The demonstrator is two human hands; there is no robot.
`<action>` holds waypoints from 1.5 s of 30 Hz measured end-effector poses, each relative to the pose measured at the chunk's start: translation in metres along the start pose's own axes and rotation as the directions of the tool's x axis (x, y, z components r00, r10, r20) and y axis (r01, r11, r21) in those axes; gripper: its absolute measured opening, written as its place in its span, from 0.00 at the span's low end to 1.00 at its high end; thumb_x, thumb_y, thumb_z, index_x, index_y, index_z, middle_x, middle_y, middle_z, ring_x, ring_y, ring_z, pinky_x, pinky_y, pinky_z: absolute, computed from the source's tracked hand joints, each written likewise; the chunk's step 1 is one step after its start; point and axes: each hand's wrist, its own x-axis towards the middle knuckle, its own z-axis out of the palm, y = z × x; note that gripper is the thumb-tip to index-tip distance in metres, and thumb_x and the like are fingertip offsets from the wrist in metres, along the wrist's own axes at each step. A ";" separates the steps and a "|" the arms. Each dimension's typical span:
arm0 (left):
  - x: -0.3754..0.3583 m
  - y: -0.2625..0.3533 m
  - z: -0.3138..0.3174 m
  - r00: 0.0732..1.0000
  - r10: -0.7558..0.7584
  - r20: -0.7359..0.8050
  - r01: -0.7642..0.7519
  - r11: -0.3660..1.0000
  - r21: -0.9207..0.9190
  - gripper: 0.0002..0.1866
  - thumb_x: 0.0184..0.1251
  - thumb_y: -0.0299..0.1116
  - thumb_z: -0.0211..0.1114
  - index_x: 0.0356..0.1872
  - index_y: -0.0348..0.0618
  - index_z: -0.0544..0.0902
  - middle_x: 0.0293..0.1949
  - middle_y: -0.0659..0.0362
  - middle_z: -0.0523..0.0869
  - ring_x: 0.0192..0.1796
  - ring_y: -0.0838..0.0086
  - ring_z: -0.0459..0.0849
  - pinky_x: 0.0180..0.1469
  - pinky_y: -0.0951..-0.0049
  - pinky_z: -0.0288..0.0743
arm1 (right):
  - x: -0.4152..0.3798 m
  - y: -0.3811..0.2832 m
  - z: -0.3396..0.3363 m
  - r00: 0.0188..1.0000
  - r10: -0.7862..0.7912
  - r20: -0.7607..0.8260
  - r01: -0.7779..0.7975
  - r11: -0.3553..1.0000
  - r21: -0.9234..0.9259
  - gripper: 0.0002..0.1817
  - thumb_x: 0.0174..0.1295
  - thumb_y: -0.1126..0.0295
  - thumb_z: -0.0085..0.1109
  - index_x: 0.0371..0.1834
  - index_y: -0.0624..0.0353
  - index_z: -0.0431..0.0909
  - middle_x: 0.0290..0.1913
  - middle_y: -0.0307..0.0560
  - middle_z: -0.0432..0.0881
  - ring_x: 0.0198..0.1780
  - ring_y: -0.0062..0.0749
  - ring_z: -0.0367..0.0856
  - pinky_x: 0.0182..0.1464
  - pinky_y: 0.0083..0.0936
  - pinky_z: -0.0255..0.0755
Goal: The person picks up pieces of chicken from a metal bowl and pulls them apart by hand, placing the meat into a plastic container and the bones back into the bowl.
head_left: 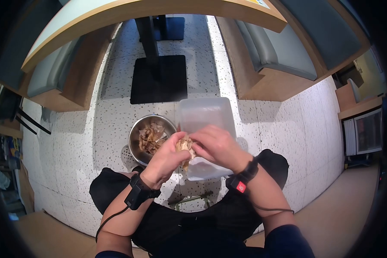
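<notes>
A pale, rounded lump with loose brown, papery-looking skin [185,148] is between my two hands. My left hand [167,155] wraps around it from the left, thumb across its front. From the right, my right hand [218,147] pinches at its upper side with bent fingertips. I cannot tell its exact kind. Below and left of it, a round steel bowl [134,152] holds many torn brown and tan pieces [150,136]. Right behind my hands a translucent plastic tub [205,105] stands on the floor, partly hidden by my right hand and forearm.
A table with a wooden edge [155,5] crosses the top, its black post standing on a square base plate [159,79]. Grey padded benches [56,71] flank it on both sides. My knees [273,167] frame the bowl and tub. Speckled tile floor [288,124] lies around.
</notes>
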 end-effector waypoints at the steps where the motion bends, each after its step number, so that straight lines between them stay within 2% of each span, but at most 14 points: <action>1: 0.001 -0.001 -0.001 1.000 0.012 -0.007 -0.012 1.000 -0.021 0.36 0.60 0.16 0.62 0.73 0.33 0.66 0.56 0.56 0.81 0.54 0.76 0.84 0.55 0.75 0.79 | 0.001 0.001 -0.001 1.000 -0.024 0.017 0.023 1.000 0.006 0.16 0.62 0.68 0.71 0.52 0.61 0.84 0.43 0.47 0.86 0.46 0.45 0.85 0.48 0.37 0.82; 4: -0.001 0.000 0.000 1.000 -0.007 0.030 0.008 0.999 -0.053 0.36 0.61 0.17 0.65 0.73 0.34 0.66 0.57 0.57 0.80 0.55 0.76 0.83 0.55 0.76 0.79 | 0.005 -0.001 -0.009 0.998 -0.063 0.016 0.063 0.998 0.029 0.17 0.58 0.71 0.76 0.49 0.62 0.84 0.41 0.49 0.86 0.41 0.45 0.85 0.44 0.37 0.81; 8: -0.003 0.002 0.006 0.999 -0.011 0.037 0.011 1.000 -0.005 0.36 0.63 0.17 0.67 0.74 0.35 0.66 0.56 0.58 0.80 0.55 0.77 0.83 0.54 0.77 0.79 | -0.001 -0.002 -0.006 0.997 -0.071 0.042 0.072 0.997 -0.034 0.17 0.63 0.67 0.72 0.54 0.61 0.84 0.43 0.46 0.85 0.45 0.43 0.84 0.48 0.37 0.82; 14: -0.003 -0.001 0.014 0.996 0.083 0.013 -0.082 0.996 -0.035 0.37 0.64 0.16 0.68 0.75 0.35 0.65 0.55 0.59 0.80 0.53 0.78 0.83 0.52 0.77 0.79 | -0.002 -0.005 0.005 0.995 -0.025 -0.094 0.014 0.993 -0.115 0.13 0.62 0.70 0.71 0.48 0.62 0.85 0.41 0.46 0.85 0.43 0.43 0.84 0.47 0.37 0.82; 20: -0.004 -0.004 0.017 0.990 0.134 0.043 -0.135 0.991 0.007 0.41 0.63 0.17 0.68 0.78 0.32 0.60 0.57 0.57 0.80 0.56 0.79 0.81 0.55 0.77 0.78 | -0.002 -0.005 0.006 0.983 0.087 -0.161 -0.090 0.996 -0.007 0.10 0.61 0.74 0.69 0.44 0.62 0.83 0.40 0.50 0.85 0.43 0.48 0.84 0.48 0.39 0.80; 22: -0.005 -0.004 0.017 0.983 0.184 0.025 -0.185 0.967 0.173 0.45 0.63 0.17 0.68 0.81 0.29 0.56 0.60 0.56 0.79 0.59 0.77 0.80 0.59 0.77 0.77 | -0.002 -0.004 0.005 0.979 0.109 -0.169 -0.105 0.994 0.035 0.09 0.60 0.75 0.68 0.43 0.63 0.83 0.39 0.52 0.85 0.43 0.49 0.84 0.48 0.40 0.80; 26: -0.009 0.000 0.021 0.986 0.161 0.045 -0.167 0.970 0.178 0.47 0.63 0.18 0.69 0.82 0.28 0.53 0.64 0.53 0.78 0.62 0.75 0.79 0.62 0.76 0.76 | -0.003 -0.004 0.003 0.972 0.162 -0.171 -0.145 0.984 0.103 0.09 0.61 0.74 0.68 0.43 0.64 0.83 0.39 0.53 0.86 0.42 0.50 0.85 0.47 0.40 0.81; 29: -0.009 -0.003 0.022 0.971 0.234 0.045 -0.239 0.953 0.186 0.48 0.63 0.19 0.69 0.83 0.28 0.51 0.65 0.51 0.76 0.63 0.75 0.78 0.64 0.75 0.75 | -0.005 -0.004 0.002 0.962 0.231 -0.149 -0.209 0.966 0.150 0.08 0.63 0.74 0.68 0.43 0.65 0.84 0.39 0.54 0.86 0.40 0.51 0.85 0.45 0.39 0.81; 31: -0.009 -0.003 0.022 0.966 0.255 0.041 -0.257 0.928 0.271 0.49 0.63 0.19 0.69 0.83 0.28 0.50 0.67 0.48 0.75 0.64 0.74 0.78 0.66 0.74 0.73 | -0.007 -0.004 0.000 0.937 0.330 -0.117 -0.292 0.921 0.258 0.09 0.66 0.73 0.67 0.45 0.67 0.85 0.40 0.55 0.86 0.39 0.49 0.86 0.43 0.36 0.81; 35: -0.006 -0.008 0.016 0.949 0.307 0.079 -0.313 0.873 0.373 0.50 0.63 0.19 0.69 0.83 0.28 0.49 0.68 0.47 0.75 0.66 0.72 0.77 0.69 0.73 0.71 | -0.008 -0.005 -0.004 0.922 0.373 -0.108 -0.320 0.886 0.336 0.10 0.68 0.73 0.66 0.46 0.69 0.86 0.41 0.55 0.87 0.39 0.46 0.88 0.42 0.33 0.81; 37: -0.006 -0.006 0.016 0.943 0.318 0.099 -0.331 0.861 0.386 0.50 0.63 0.19 0.68 0.83 0.28 0.49 0.69 0.47 0.75 0.68 0.72 0.76 0.70 0.72 0.70 | -0.007 -0.007 -0.007 0.910 0.409 -0.070 -0.359 0.861 0.362 0.08 0.71 0.73 0.63 0.46 0.68 0.86 0.41 0.52 0.87 0.40 0.37 0.86 0.43 0.29 0.79; 41: -0.006 -0.008 0.015 0.937 0.331 0.112 -0.347 0.838 0.421 0.49 0.64 0.20 0.67 0.83 0.27 0.49 0.69 0.47 0.75 0.69 0.71 0.76 0.71 0.72 0.69 | -0.007 -0.005 -0.007 0.907 0.419 -0.047 -0.376 0.853 0.362 0.09 0.71 0.73 0.64 0.47 0.68 0.86 0.41 0.52 0.87 0.40 0.36 0.86 0.43 0.28 0.79; 43: -0.004 -0.011 0.013 0.901 0.412 0.134 -0.420 0.752 0.508 0.49 0.63 0.21 0.67 0.83 0.27 0.49 0.68 0.46 0.76 0.69 0.70 0.76 0.72 0.70 0.67 | -0.007 -0.003 -0.006 0.904 0.420 -0.074 -0.364 0.850 0.381 0.11 0.70 0.71 0.65 0.46 0.70 0.86 0.40 0.55 0.87 0.38 0.43 0.87 0.42 0.31 0.80; 45: -0.006 -0.008 0.014 0.899 0.416 0.138 -0.424 0.746 0.514 0.49 0.63 0.21 0.67 0.83 0.27 0.49 0.68 0.46 0.76 0.69 0.69 0.76 0.73 0.69 0.67 | -0.007 -0.003 -0.008 0.889 0.457 -0.032 -0.400 0.809 0.431 0.11 0.71 0.71 0.64 0.46 0.70 0.86 0.40 0.54 0.87 0.38 0.40 0.87 0.43 0.29 0.80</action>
